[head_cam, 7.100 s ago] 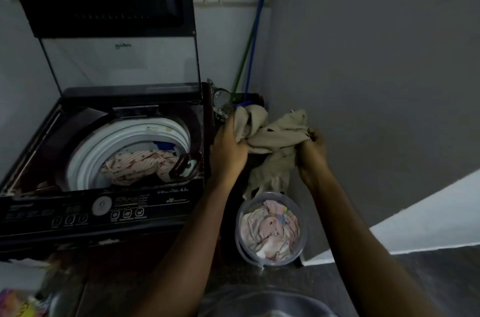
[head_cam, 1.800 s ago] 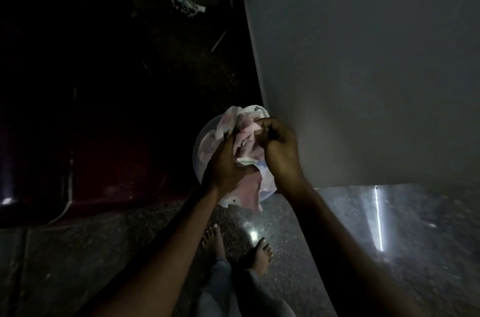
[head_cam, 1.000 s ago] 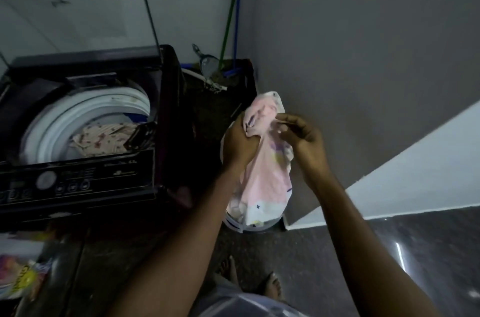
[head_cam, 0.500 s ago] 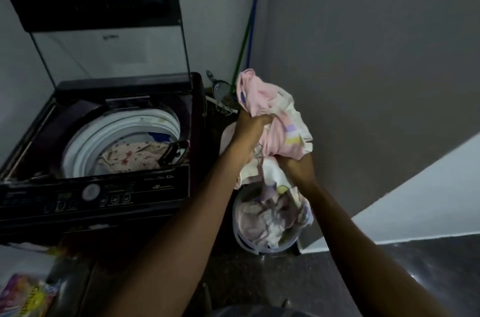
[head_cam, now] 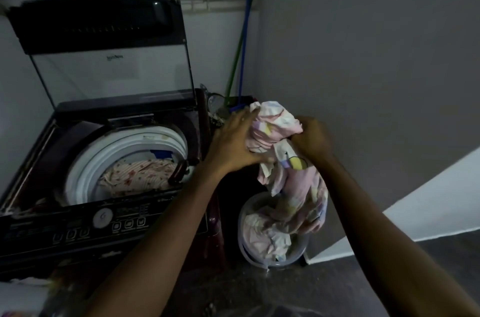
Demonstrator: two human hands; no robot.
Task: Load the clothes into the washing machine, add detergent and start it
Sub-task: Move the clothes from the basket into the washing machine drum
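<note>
Bunching a pink patterned garment (head_cam: 283, 135) between them, left hand (head_cam: 233, 144) and right hand (head_cam: 310, 138) are gripping it above the bucket (head_cam: 244, 244), right of the washing machine (head_cam: 104, 186).

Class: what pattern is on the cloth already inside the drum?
Pale cloth with small reddish floral print; head view.

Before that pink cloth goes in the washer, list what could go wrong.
1. The pink patterned cloth, bunched in the left hand and right hand, trails into the clear plastic bucket; it may drag other clothes out.
2. Its loose tail could snag the dark washing machine's front edge.
</note>
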